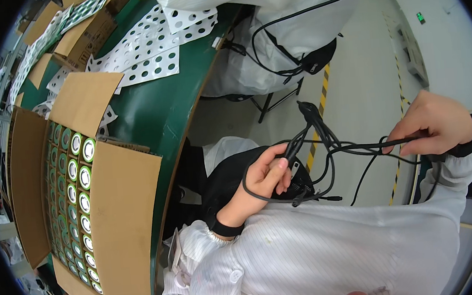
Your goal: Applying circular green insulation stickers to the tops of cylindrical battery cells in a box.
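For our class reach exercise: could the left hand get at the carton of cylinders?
Probably not yet: the left hand holds black cable, though the top of the open carton looks unobstructed.

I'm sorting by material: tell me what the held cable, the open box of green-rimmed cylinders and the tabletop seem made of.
Cable: matte black, probably rubber or soft plastic outside; it bends in loose loops.
Open box: dull brown, likely cardboard; it folds along straight creases.
Tabletop: smooth, evenly green; perhaps laminate or a rubber mat.
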{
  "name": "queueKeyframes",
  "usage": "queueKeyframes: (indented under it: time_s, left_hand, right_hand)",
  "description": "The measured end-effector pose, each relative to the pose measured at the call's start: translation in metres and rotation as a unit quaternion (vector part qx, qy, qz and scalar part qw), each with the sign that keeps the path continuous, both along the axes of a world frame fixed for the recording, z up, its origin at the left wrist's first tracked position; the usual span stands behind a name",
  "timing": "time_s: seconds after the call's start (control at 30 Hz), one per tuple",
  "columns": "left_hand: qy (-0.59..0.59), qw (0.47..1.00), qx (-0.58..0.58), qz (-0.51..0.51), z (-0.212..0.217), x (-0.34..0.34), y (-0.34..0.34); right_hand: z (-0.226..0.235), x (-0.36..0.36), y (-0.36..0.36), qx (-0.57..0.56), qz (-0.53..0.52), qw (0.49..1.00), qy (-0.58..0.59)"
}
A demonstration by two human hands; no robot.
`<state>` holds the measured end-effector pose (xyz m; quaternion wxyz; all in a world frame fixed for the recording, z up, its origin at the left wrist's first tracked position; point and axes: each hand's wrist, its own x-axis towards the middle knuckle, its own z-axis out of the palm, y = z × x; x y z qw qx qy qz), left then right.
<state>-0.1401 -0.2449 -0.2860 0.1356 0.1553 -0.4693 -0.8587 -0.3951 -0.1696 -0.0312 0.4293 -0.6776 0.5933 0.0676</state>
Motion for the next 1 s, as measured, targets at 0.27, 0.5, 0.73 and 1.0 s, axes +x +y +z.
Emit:
queueKeyframes:
  time_s: [0.27, 0.5, 0.73, 1.0]
  left_hand:
    - [-0.055, 0.993, 0.081, 0.071, -0.001, -0.002, -0.001]
    - [-0.042, 0.993, 0.097, 0.056, -0.007, -0.005, -0.001]
    - [-0.034, 0.993, 0.065, 0.095, -0.004, -0.002, 0.002]
    - [0.039, 0.999, -0.004, 0.033, 0.001, 0.0, -0.001]
  right_hand:
    - [-0.022, -0.008, 0.029, -0.084, 0.029, 0.989, -0.122]
    - [0.019, -0.055, 0.02, -0.087, -0.297, 0.95, 0.033]
    - [0.059, -0.019, -0.007, -0.135, -0.114, 0.984, -0.008]
    - [0.111, 0.013, -0.037, -0.26, 0.056, 0.962, 0.058]
